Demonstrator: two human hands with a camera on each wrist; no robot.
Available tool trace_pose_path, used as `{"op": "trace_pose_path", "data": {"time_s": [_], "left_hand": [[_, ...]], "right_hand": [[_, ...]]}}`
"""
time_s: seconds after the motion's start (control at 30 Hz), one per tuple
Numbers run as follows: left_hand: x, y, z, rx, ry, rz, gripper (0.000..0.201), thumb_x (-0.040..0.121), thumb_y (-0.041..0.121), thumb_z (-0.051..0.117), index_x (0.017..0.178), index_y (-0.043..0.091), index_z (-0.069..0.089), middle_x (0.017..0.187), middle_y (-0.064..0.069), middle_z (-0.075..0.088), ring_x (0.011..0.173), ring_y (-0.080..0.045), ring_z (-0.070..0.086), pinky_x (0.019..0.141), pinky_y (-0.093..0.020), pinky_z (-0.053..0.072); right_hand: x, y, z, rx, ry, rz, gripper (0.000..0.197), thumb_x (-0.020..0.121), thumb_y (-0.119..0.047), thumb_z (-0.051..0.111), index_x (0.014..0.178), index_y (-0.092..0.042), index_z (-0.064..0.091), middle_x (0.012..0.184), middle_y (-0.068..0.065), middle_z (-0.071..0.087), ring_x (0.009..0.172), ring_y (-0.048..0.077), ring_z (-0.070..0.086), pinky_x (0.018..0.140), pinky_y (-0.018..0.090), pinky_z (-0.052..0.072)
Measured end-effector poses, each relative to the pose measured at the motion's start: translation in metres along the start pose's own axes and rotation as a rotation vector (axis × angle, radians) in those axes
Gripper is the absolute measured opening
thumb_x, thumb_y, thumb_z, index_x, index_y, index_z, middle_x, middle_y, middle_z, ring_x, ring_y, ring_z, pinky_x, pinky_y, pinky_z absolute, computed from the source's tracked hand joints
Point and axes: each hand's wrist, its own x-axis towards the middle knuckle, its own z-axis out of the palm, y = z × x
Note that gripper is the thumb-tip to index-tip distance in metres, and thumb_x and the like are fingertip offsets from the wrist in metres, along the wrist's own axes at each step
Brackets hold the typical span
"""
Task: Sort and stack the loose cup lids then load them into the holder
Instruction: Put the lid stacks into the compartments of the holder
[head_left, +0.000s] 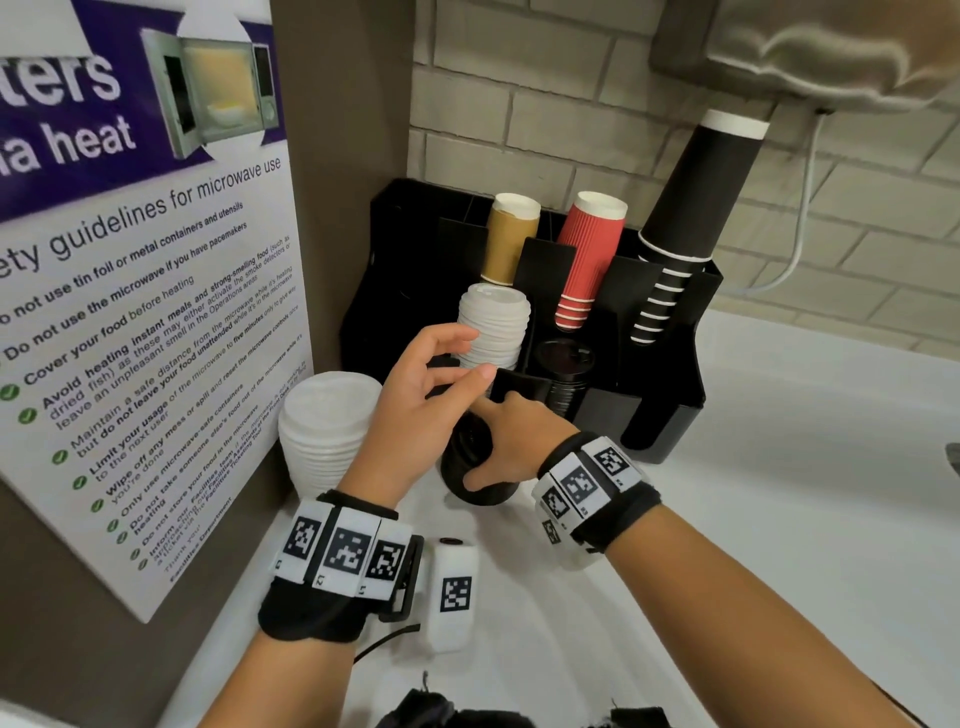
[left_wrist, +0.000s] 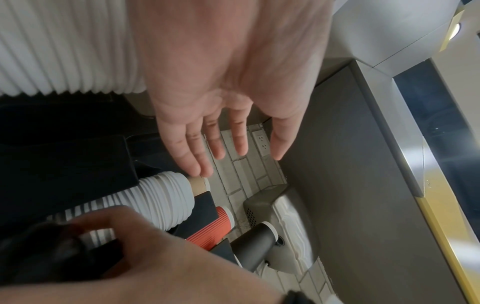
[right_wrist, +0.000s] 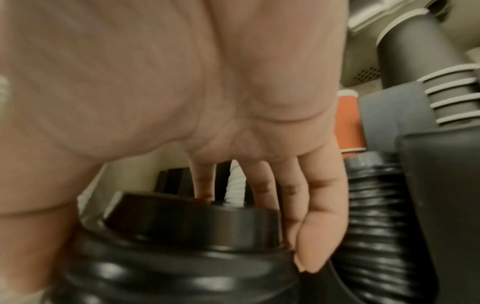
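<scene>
Wristbands with coded tags sit nearest in the head view, one on each forearm. Right hand (head_left: 511, 441) wraps a short stack of black lids (head_left: 475, 467) on the white counter (head_left: 779, 519), thumb at the near side, fingers curled over the far rim. Grip is closed on the stack; the right wrist view confirms fingertips on the top lid edge. Left hand (head_left: 426, 384) hovers just above and left, fingers relaxed and spread, holding nothing, close to the white lids in the holder (head_left: 493, 327).

Loose white lid stack (head_left: 327, 431) stands by the wall, left of both hands.

Black holder (head_left: 670, 395) is directly behind the grip. Its black-lid slot (head_left: 566, 364) lies up and slightly right of the held stack, already partly filled. Stack axis looks tilted, top leaning away; slot axis leans back too. Right hand is nearer that slot. Likely next: lift forward and drop in, axis aligned.
</scene>
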Motion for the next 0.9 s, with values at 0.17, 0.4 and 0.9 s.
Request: {"op": "trace_pose_path", "data": {"time_s": [0.17, 0.4, 0.9], "left_hand": [[0.0, 0.0, 0.003, -0.013, 0.01, 0.028, 0.034, 0.079, 0.034, 0.063, 0.113, 0.034, 0.057, 0.124, 0.005, 0.056, 0.107, -0.011, 0.062, 0.086, -0.025, 0.051], [-0.007, -0.007, 0.008, -0.032, -0.294, -0.074, 0.086, 0.064, 0.031, 0.081, 0.138, 0.046, 0.039, 0.139, 0.021, 0.046, 0.126, -0.01, 0.052, 0.101, -0.035, 0.049], [-0.007, -0.012, 0.01, -0.032, -0.276, 0.01, 0.092, 0.061, 0.017, 0.088, 0.138, 0.036, 0.041, 0.138, 0.001, 0.047, 0.12, -0.012, 0.057, 0.099, -0.037, 0.052]], "right_hand": [[-0.022, 0.02, -0.023, 0.367, 0.182, -0.048, 0.073, 0.063, -0.044, 0.075, 0.127, -0.035, 0.041, 0.102, 0.003, 0.054, 0.093, 0.021, 0.059, 0.08, 0.035, 0.055], [-0.066, 0.026, -0.039, 0.995, 0.253, -0.218, 0.055, 0.072, -0.027, 0.073, 0.118, -0.046, 0.05, 0.103, 0.009, 0.064, 0.088, 0.02, 0.067, 0.078, 0.035, 0.059], [-0.079, 0.029, -0.03, 1.132, 0.337, -0.285, 0.066, 0.068, -0.024, 0.083, 0.126, -0.033, 0.054, 0.117, -0.001, 0.062, 0.109, 0.017, 0.064, 0.088, 0.033, 0.053]]}}
